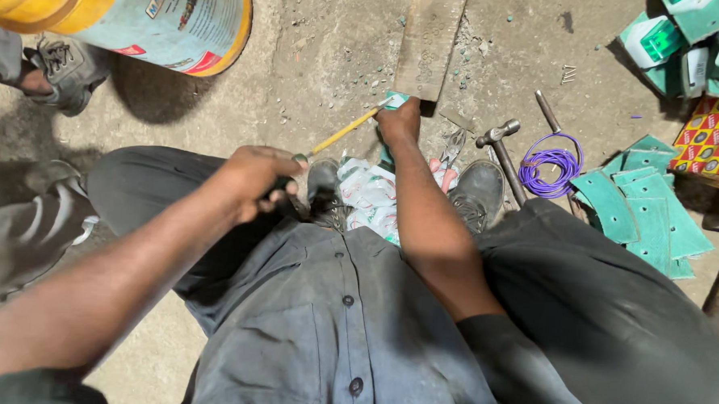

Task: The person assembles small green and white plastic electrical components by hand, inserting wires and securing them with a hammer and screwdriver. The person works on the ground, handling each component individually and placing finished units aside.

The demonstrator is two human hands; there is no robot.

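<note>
**Head view: both hands at a wooden plank on the floor**

I see my left hand (pixel 255 181) closed in a tight grip on the dark handle of a yellow-shafted tool (pixel 345 132), whose tip reaches the near end of the plank (pixel 429 39). My right hand (pixel 399 120), just beyond that tip, is clamped on a small green piece (pixel 395 99) at the plank's end. Right of this grip lie pliers (pixel 452 146), a hammer (pixel 501 147) and a purple wire coil (pixel 548 165); green cut sheets (pixel 646 214) lie farther right.
</note>
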